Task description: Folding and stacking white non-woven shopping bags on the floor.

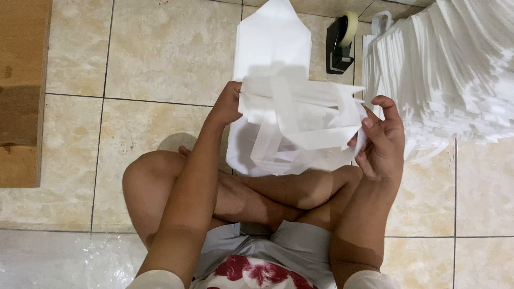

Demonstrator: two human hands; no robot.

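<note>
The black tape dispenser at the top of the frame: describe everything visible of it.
The tape dispenser is black, looks like plastic, and carries a pale yellowish tape roll at its top. It stands on the tiled floor, between a white sheet and a stack of white bags. Neither hand touches it.

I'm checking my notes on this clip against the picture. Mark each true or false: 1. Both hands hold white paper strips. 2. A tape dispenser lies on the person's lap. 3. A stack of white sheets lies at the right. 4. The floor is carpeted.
1. True: the left hand and right hand grip the white paper strips.
2. False: the tape dispenser stands on the tiled floor.
3. True: the stack of white sheets lies there.
4. False: it is tiled.
</note>
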